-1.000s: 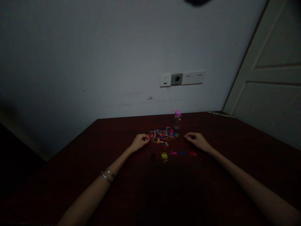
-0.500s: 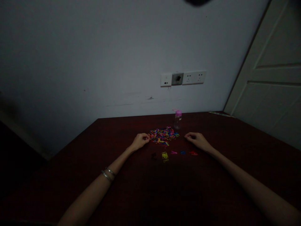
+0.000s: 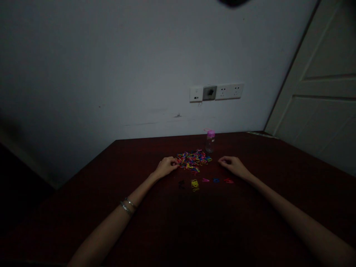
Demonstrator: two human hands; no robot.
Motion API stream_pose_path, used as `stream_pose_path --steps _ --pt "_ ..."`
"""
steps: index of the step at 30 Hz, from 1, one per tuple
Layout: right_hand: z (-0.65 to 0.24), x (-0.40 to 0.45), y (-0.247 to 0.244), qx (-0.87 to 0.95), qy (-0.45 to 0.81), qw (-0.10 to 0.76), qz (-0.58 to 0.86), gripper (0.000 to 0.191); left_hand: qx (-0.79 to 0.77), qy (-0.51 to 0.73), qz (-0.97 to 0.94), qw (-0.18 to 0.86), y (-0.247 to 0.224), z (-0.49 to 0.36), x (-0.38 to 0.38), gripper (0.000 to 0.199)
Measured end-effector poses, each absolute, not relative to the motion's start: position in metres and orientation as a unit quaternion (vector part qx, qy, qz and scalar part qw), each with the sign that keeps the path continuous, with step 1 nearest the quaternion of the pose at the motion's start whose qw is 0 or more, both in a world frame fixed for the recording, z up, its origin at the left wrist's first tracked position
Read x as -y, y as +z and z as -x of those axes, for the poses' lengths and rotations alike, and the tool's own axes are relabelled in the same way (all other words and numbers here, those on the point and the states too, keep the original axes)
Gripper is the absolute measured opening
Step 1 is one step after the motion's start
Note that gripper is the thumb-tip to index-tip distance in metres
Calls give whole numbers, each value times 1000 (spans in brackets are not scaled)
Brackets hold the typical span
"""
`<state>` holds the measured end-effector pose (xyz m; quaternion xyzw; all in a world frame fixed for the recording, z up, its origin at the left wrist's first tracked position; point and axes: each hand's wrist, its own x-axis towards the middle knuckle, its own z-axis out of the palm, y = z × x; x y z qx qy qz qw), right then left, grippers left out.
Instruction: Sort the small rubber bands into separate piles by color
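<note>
A pile of small multicoloured clips [image 3: 193,158] lies on the dark red table [image 3: 155,148]. My left hand [image 3: 166,167] is at the pile's left edge, fingertips pinched; what is between them is too small to make out. My right hand [image 3: 232,165] rests to the right of the pile with thumb and finger curled together, its contents hidden. Nearer to me lie separate groups in a row: dark ones [image 3: 181,184], yellow [image 3: 195,184], pink [image 3: 205,180], blue [image 3: 216,180] and red [image 3: 228,181].
Behind the pile stands a clear bottle [image 3: 210,144] with a pink lid. A pale wall with sockets [image 3: 228,91] rises at the table's back edge. To the right is a panelled door [image 3: 319,100].
The fingertips of my left hand have shifted very slightly right and down at the pile's edge. My right hand has stayed in place.
</note>
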<state>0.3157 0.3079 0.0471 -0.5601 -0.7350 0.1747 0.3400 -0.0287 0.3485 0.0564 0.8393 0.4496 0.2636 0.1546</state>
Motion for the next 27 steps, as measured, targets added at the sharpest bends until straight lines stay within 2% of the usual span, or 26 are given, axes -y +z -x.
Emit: stream_pose_path --steps 12,17,27 --pt "-316 -308 47 734 178 333 564 28 -447 274 -839 144 70 27 -343 18" --pt "-317 -309 46 736 179 333 561 29 -408 278 -852 174 89 26 -335 19" --pt "-316 -309 47 735 183 335 560 28 -328 123 -892 287 112 30 -289 15"
